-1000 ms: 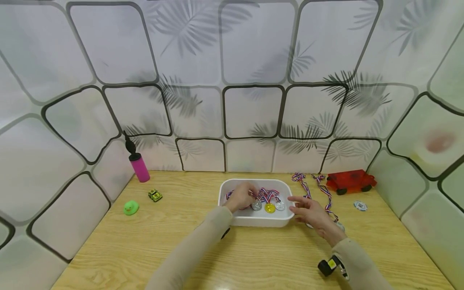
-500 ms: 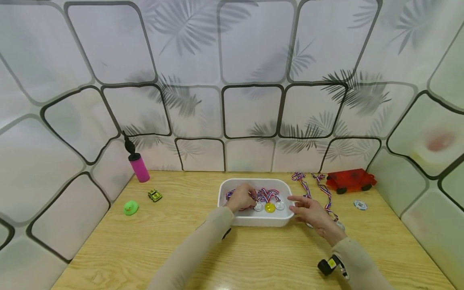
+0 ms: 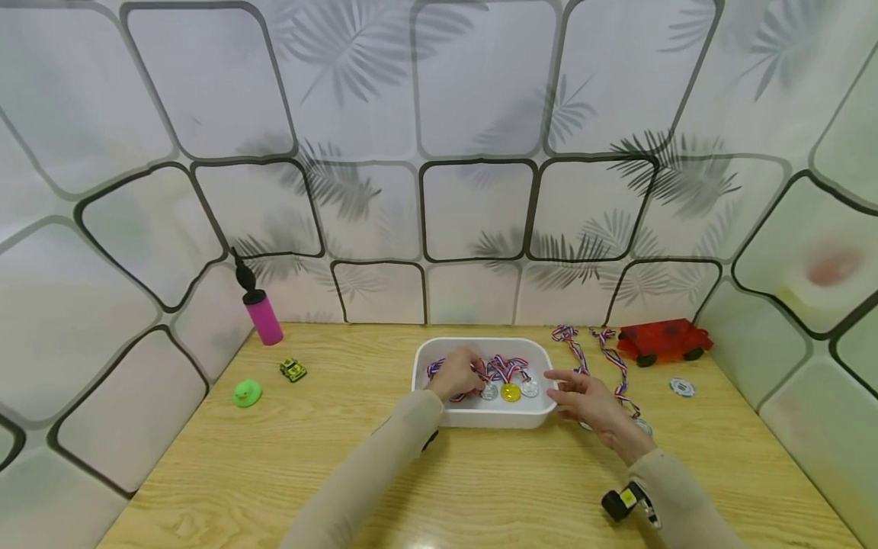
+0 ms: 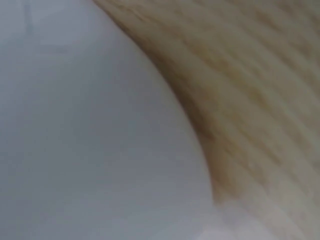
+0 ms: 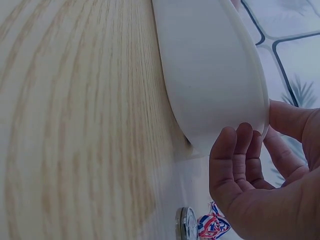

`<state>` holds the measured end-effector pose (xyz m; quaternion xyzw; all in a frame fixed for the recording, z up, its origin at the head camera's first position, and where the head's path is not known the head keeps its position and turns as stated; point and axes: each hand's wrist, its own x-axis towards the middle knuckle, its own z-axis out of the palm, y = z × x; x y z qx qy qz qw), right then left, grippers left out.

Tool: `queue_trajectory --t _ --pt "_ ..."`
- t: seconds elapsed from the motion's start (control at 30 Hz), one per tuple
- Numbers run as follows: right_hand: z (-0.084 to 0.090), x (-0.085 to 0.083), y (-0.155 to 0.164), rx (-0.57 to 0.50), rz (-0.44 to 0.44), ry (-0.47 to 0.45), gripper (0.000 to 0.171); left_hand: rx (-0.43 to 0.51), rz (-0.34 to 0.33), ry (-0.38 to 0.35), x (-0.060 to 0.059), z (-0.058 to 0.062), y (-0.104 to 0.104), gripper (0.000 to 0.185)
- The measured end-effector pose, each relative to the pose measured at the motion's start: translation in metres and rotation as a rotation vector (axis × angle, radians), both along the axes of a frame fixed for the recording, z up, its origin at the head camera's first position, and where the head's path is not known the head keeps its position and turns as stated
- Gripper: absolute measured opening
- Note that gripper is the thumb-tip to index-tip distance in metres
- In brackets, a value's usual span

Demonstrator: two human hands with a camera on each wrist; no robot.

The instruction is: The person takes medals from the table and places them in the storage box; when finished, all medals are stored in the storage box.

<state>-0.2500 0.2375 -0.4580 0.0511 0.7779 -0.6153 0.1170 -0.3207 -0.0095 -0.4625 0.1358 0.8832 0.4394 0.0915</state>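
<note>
A white plastic tub (image 3: 497, 419) stands on the wooden table, holding several medals with red, white and blue ribbons. My left hand (image 3: 458, 374) reaches into its left part, fingers curled at the ribbon of a silver medal (image 3: 488, 392); the fingertips are partly hidden. Beside that lie a gold medal (image 3: 511, 393) and another silver medal (image 3: 530, 388). My right hand (image 3: 590, 400) holds the tub's right end at the rim. In the right wrist view, its curled fingers (image 5: 227, 155) lie against the outer wall. The left wrist view shows only the tub wall (image 4: 100, 125) and tabletop.
Two ribboned medals lie right of the tub, one silver disc (image 3: 643, 428) showing by the right wrist. Farther right are a red toy car (image 3: 661, 341) and a poker chip (image 3: 682, 388). At left stand a pink hand pump (image 3: 264, 319), small toy car (image 3: 293, 370) and green duck (image 3: 247, 393).
The silver medal at my left fingertips has shifted slightly right and settled on the tub floor. Both hands have stayed nearly in place.
</note>
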Motion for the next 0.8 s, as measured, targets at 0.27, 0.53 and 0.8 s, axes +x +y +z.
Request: queue_trajectory --t 0.27,0.53,0.8 --pt "-0.001 0.000 0.000 0.015 -0.004 -0.004 0.049 0.071 -0.039 -0.048 0.002 0.007 -0.007 0.023" --pt "0.000 0.002 0.001 0.019 -0.007 0.002 0.049 0.121 -0.107 -0.064 0.003 0.019 -0.017 0.028" --pt "0.000 0.003 0.002 0.012 0.016 0.015 0.051 0.130 -0.086 -0.016 0.005 0.034 -0.038 0.029"
